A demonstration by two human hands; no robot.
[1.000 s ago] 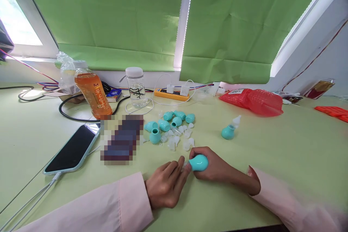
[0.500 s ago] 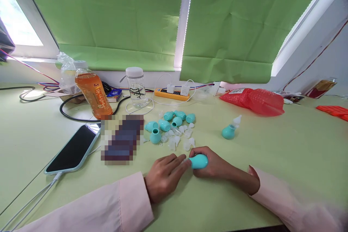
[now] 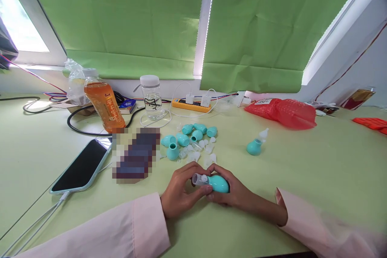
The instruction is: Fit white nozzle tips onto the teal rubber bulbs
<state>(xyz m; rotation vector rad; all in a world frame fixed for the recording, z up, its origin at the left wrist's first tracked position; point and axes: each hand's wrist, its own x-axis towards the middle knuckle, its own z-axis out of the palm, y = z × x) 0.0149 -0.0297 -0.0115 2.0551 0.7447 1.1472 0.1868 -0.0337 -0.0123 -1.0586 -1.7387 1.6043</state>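
Observation:
My right hand (image 3: 232, 189) is closed around a teal bulb (image 3: 219, 184) near the table's front edge. A clear plastic tube piece (image 3: 199, 179) sits at the bulb's left end, and my left hand (image 3: 183, 191) grips this piece between thumb and fingers. Just beyond my hands lies a group of several loose teal bulbs (image 3: 183, 140), mixed with small clear and white plastic parts (image 3: 208, 148). Off to the right, one teal bulb with a clear tip fitted (image 3: 254, 147) rests on the table, its tip pointing up and right.
A phone (image 3: 81, 165) with a cable and a blurred dark object (image 3: 137, 155) lie at left. Behind stand an orange drink bottle (image 3: 105, 105), a clear bottle (image 3: 151, 98) and an orange power strip (image 3: 191, 105). A red plastic bag (image 3: 281, 113) lies at back right.
My left hand's fingers have drawn back around the clear tube piece, which now shows at the bulb's mouth. The bulb has tilted and moved slightly down in my right hand.

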